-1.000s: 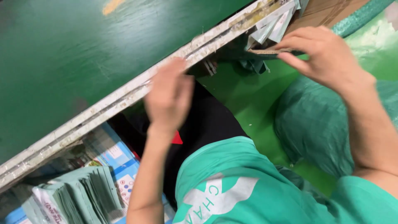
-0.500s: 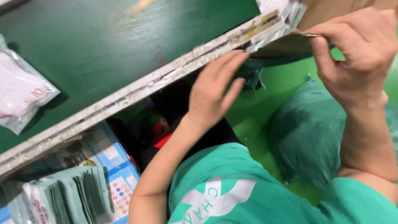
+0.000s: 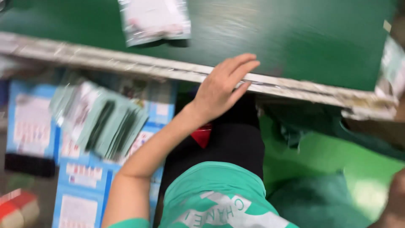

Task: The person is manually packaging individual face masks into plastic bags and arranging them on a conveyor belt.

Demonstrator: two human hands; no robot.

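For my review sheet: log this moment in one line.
left hand: open, at table edge | right hand: barely seen | packet: on table

Smooth, faintly shiny green tabletop (image 3: 295, 42) with worn metal edge; glossy clear plastic pouch (image 3: 154, 19) on it

a dark green flat surface (image 3: 274, 38) with a worn, pale taped front edge fills the top of the view. a clear plastic pouch with white contents (image 3: 154, 19) lies on it near the far side, blurred.
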